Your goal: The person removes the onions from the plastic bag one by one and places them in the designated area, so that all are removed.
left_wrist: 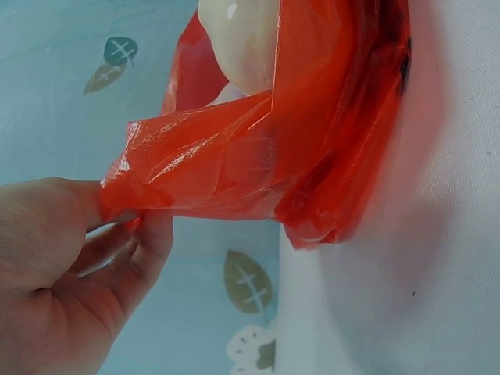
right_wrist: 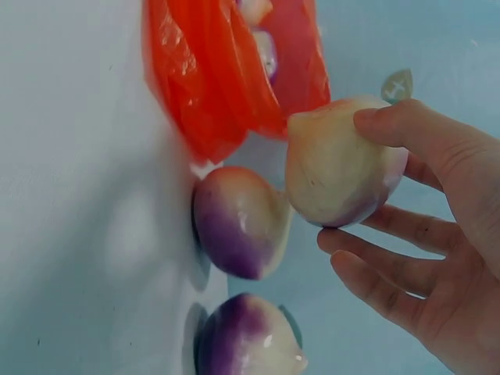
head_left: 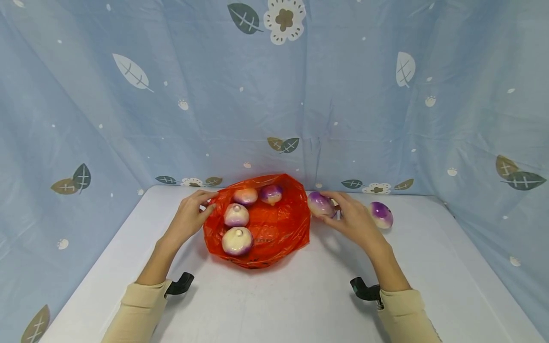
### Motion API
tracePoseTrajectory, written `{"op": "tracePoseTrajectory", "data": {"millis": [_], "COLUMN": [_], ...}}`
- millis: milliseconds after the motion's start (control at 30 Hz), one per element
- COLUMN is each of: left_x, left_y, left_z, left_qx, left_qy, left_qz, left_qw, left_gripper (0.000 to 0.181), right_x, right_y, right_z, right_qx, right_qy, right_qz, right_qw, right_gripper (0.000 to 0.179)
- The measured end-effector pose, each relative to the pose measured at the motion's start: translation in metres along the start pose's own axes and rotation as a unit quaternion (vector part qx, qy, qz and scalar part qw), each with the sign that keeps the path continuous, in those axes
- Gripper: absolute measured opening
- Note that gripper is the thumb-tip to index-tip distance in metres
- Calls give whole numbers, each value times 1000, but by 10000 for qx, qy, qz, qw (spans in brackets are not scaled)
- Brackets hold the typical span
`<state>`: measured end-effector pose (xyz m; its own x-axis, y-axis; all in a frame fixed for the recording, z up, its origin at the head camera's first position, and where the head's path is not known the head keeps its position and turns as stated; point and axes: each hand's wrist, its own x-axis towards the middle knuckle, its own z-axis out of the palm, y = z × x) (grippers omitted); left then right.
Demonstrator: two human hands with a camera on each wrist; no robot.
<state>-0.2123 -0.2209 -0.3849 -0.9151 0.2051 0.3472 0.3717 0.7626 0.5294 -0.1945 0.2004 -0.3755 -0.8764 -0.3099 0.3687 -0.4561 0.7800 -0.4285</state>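
My left hand (head_left: 190,213) pinches the left rim of a red plastic bag (head_left: 274,233), and the left wrist view shows the film stretched from the fingertips. Several purple-and-white turnips lie inside the open bag, among them one (head_left: 237,241) at the near left and one (head_left: 271,194) at the back. At the bag's right rim, my right hand (head_left: 353,221) holds another turnip (head_left: 320,205) between thumb and fingers, raised above the table. Below it in the right wrist view, one turnip (right_wrist: 241,223) sits on the table, mostly hidden by the hand in the head view.
Right of my right hand, a further turnip (head_left: 381,215) rests on the white table (head_left: 274,305). A blue patterned curtain (head_left: 214,95) hangs behind the table's back edge and along both sides. Each wrist carries a black mount, such as the left one (head_left: 181,284).
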Motion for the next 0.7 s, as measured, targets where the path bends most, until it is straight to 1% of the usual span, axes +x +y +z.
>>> {"op": "tracePoseTrajectory", "data": {"millis": [100, 167, 333, 500, 700], "left_x": [0, 0, 0, 1, 1], "left_y": [0, 0, 1, 0, -3], "left_z": [0, 0, 0, 0, 1], "left_qx": [7, 6, -10, -22, 6], "left_qy": [-17, -17, -3, 10, 89], "left_qz": [-16, -7, 5, 19, 152], "left_qw": [10000, 10000, 10000, 10000, 9998], "left_gripper": [35, 35, 34, 34, 34], "right_x": [-2, -3, -6, -9, -14], "right_y": [4, 7, 12, 16, 20], "right_z": [-1, -2, -4, -9, -15], "right_qx": [-49, 16, 174, 142, -14], "right_qy": [87, 104, 34, 49, 88], "right_qz": [-83, -145, -150, -183, -4], "right_qw": [9999, 9998, 9997, 9997, 10000], "right_gripper": [57, 56, 56, 57, 57]}}
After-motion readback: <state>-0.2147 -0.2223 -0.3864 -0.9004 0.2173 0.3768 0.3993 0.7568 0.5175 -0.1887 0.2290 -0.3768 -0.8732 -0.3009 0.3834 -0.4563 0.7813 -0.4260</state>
